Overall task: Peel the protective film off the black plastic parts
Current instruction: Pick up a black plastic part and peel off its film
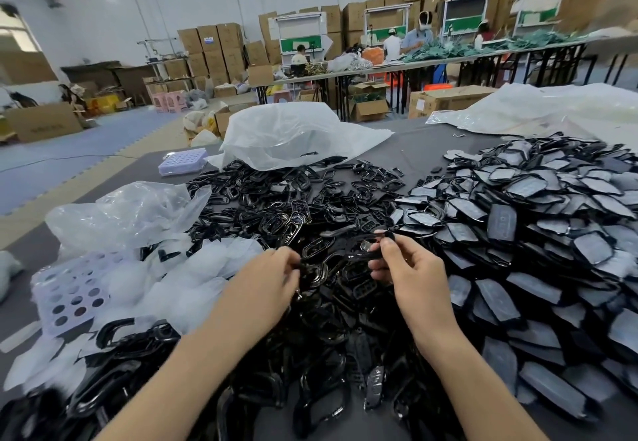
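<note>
Left hand (272,278), right hand (404,268) on black part (359,254)

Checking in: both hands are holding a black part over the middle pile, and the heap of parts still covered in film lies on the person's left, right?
Not quite. In the head view the left hand and right hand do hold a black part over the middle pile, but the film-covered heap lies on the person's right.
</note>
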Demonstrator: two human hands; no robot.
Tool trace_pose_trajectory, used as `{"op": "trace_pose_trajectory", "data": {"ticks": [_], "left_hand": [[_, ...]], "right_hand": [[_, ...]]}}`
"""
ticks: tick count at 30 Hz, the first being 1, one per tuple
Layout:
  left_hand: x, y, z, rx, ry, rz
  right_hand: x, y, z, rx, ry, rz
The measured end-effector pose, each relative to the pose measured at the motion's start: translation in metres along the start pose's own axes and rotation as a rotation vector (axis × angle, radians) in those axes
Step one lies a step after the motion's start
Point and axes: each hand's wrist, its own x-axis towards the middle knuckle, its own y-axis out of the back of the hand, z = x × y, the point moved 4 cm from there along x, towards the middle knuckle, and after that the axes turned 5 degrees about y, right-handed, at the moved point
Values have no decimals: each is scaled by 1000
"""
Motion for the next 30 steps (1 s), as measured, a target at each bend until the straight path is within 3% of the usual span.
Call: {"op": "trace_pose_trajectory", "data": {"ticks": [8,17,23,25,27,30], "left_hand": [[-5,-2,-6,227,-96,-78],[-9,2,-5,400,-103,-381],[-3,13,-3,412,-194,-228],[0,18,-3,192,-175,-79],[-2,22,-1,-284,-20,49],[-11,6,13,-793,101,32]], "right_hand": [[-1,-1,2,-59,8,6],[-4,-3,3,-64,-5,-12],[-4,-4,2,-51,-4,-16],[-4,-5,3,-38,-15,-21],[-3,-6,4,-8,-33,-33],[-4,-10,6,60,-69,-60]]}}
